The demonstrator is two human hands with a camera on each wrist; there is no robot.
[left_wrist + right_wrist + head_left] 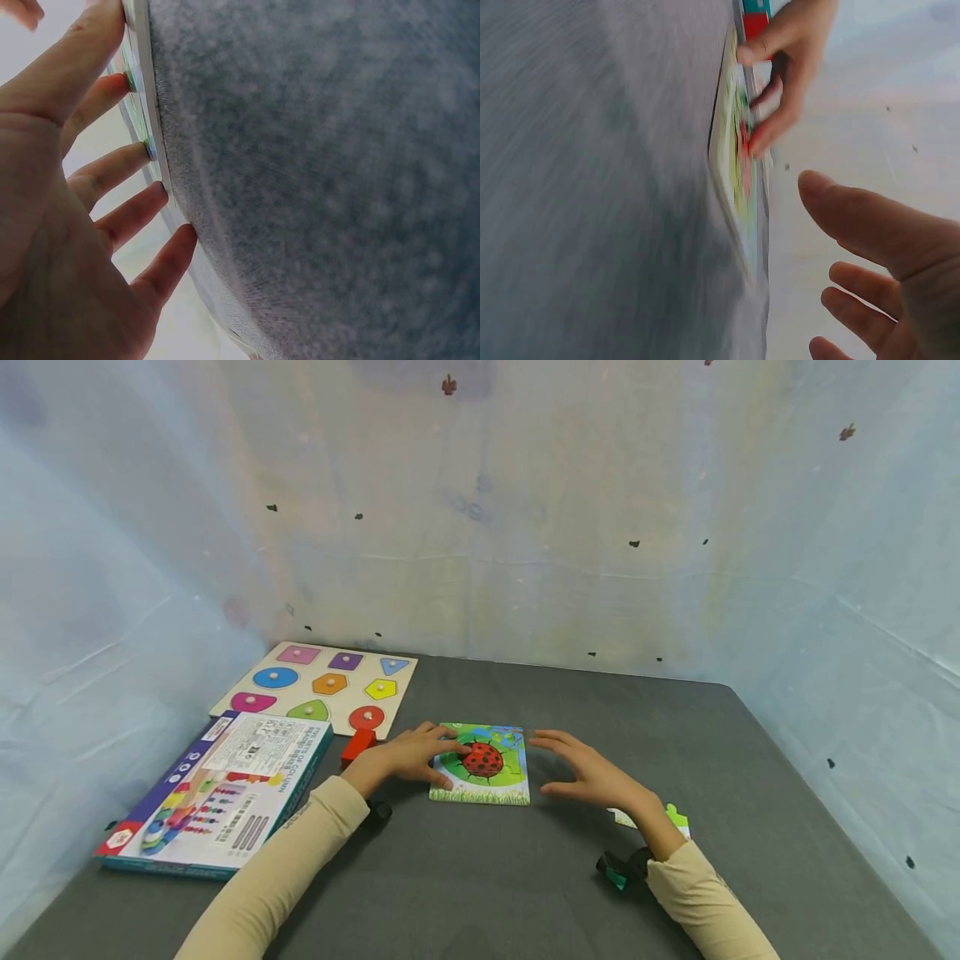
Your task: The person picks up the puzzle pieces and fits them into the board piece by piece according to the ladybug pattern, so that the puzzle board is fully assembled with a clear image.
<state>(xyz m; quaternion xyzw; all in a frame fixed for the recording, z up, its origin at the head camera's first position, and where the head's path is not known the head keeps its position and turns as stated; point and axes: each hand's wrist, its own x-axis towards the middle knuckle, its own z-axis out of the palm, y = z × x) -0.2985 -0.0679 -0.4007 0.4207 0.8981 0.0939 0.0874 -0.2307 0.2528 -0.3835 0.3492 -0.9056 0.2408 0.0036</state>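
A square ladybug picture puzzle board [510,781], green with a red ladybug, lies flat on the dark table in the head view. My left hand [411,753] rests on its left side, index finger on the ladybug, thumb by the lower left edge. In the left wrist view the other fingers of this hand [82,165] are spread and fairly straight along the board's edge [146,82]. My right hand [592,772] hovers just right of the board, fingers apart and holding nothing. The right wrist view shows a gap between the right hand [885,277] and the board [724,161].
At the left lies a boxed toy [251,777]; behind it is a wooden shape board [345,702] with knobbed pieces. A red block [357,746] sits near my left wrist. Green-and-white puzzle pieces [677,819] lie partly hidden behind my right forearm. Pale sheeting [480,527] surrounds the table [480,877].
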